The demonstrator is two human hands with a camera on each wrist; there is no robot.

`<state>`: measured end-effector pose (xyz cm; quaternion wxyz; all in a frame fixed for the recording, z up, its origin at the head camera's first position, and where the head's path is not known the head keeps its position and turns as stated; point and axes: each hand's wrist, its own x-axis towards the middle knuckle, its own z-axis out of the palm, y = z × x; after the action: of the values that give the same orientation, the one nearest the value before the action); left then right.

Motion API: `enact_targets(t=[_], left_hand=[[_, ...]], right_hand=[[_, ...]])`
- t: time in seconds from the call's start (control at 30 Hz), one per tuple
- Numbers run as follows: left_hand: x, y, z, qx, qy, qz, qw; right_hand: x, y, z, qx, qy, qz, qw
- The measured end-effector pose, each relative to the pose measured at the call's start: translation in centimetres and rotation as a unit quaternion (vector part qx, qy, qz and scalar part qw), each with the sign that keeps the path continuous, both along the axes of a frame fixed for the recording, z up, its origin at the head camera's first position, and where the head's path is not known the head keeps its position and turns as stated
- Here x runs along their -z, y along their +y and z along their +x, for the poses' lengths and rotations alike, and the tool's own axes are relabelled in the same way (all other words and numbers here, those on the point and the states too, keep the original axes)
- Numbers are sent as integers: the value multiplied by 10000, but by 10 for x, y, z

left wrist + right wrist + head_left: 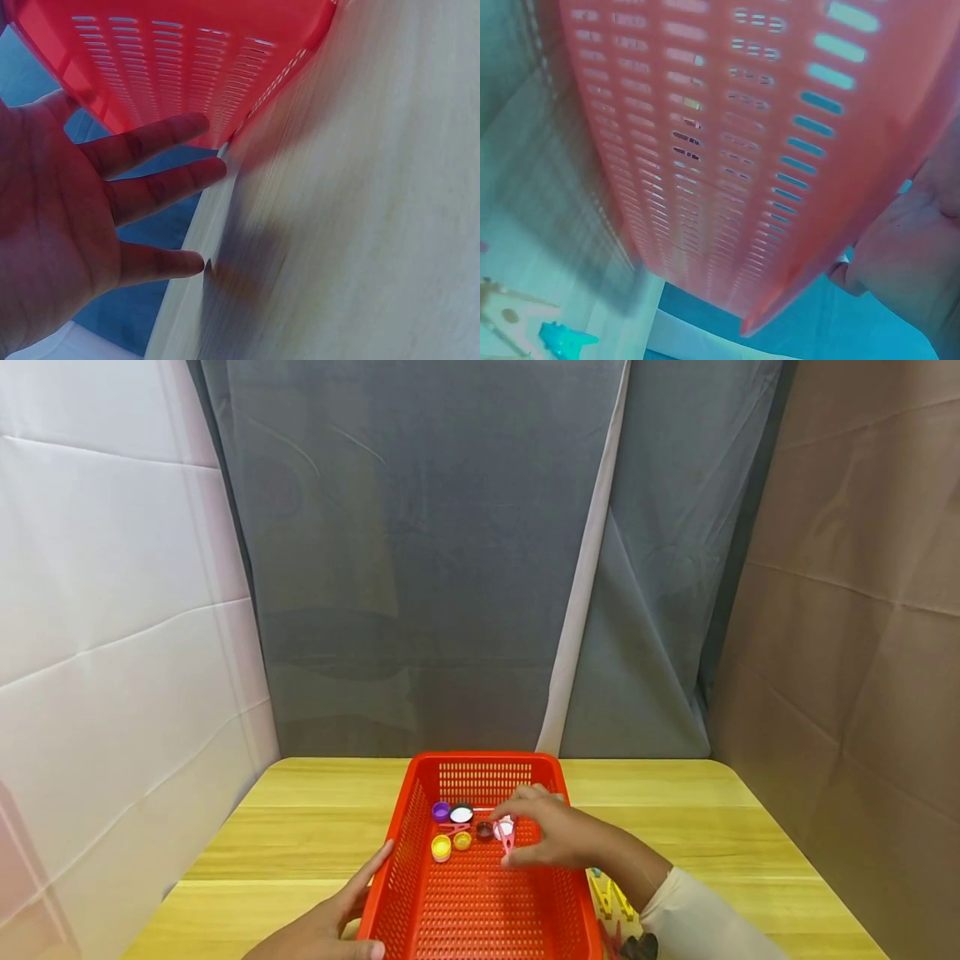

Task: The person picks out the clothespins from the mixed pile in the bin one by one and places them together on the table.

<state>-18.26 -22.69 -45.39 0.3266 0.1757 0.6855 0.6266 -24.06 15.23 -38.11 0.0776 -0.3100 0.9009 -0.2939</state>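
A red plastic basket point(483, 760) with slotted walls stands on the table. My left hand point(337, 902) rests against its left side, fingers spread and mostly straight in the left wrist view. My right hand point(555, 831) reaches over the right rim into the basket. A pink clothespin point(507, 837) lies between its thumb and forefinger, which appear to pinch it. Around it on the basket floor are a dark brown cap point(485, 832), a white round piece point(461, 815), a purple cap point(441, 812), yellow cap point(441, 847), orange-yellow cap point(462, 841) and another pink clothespin point(454, 828).
On the table right of the basket lie yellow clothespins point(602, 897), a red clothespin point(611, 939) and a dark object point(640, 947), partly under my right forearm. The right wrist view shows a teal piece point(564, 340) there. Fabric curtains point(450, 568) enclose the wooden table point(315, 810).
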Motion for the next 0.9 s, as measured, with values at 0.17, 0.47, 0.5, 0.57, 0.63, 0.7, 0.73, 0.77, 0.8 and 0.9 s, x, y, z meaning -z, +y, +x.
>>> enact_targets(t=[0.17, 0.47, 0.5, 0.57, 0.63, 0.7, 0.73, 0.77, 0.8, 0.9], left_hand=[[1, 1, 0, -14, -7, -1, 10000], [-2, 3, 2, -36, -91, 23, 9999], [-3, 3, 2, -37, -121, 47, 9999], [-3, 2, 3, -42, -150, 64, 9999], [-2, 1, 3, -48, -119, 56, 9999], [-1, 0, 2, -53, -64, 29, 10000], [-1, 0, 2, -58, -32, 15, 10000], [0, 0, 2, -59, 1, -5, 10000], [0, 0, 2, -75, -7, -8, 10000], [0, 1, 3, -106, -65, -17, 9999]], right_hand=[[2, 14, 15, 47, 201, -136, 9997], [13, 39, 44, 354, 229, -709, 9966], [14, 41, 47, 364, 295, -761, 9960], [16, 44, 53, 377, 455, -816, 9949], [18, 47, 58, 417, 577, -855, 9938], [20, 51, 62, 522, 626, -859, 9930], [20, 53, 64, 589, 615, -872, 9925], [20, 55, 66, 664, 592, -887, 9921], [20, 57, 68, 727, 556, -897, 9917], [22, 64, 75, 924, 396, -869, 9911]])
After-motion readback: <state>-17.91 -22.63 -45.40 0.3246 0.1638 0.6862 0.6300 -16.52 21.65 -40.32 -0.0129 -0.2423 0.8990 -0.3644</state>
